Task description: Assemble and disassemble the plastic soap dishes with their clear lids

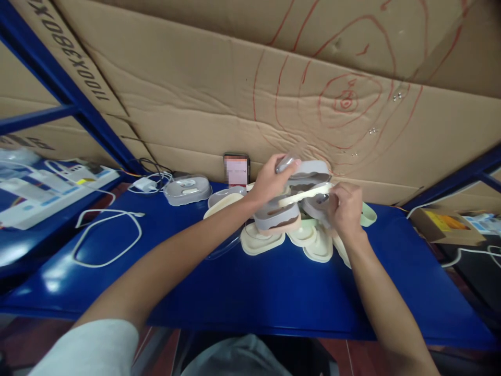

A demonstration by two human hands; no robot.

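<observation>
Glossy blue table [274, 292], matt plastic trays [262, 241]

We've got the left hand [270, 180] gripping a grey tray [303, 169] up top, right hand [345, 209] pinching a cream lid [303, 194] just below it. Both sit over a pile of cream lids [289, 237] on the blue tabletop [254, 282]. White cable [105, 235] loops at left, cardboard [219, 94] behind.

The brown corrugated cardboard sheet [74, 57] standing behind the counter's far left corner bears black printed figures, seen upside down, reading roughly "1100X380X…"; the rest is cut off. Nothing else is legible.
</observation>
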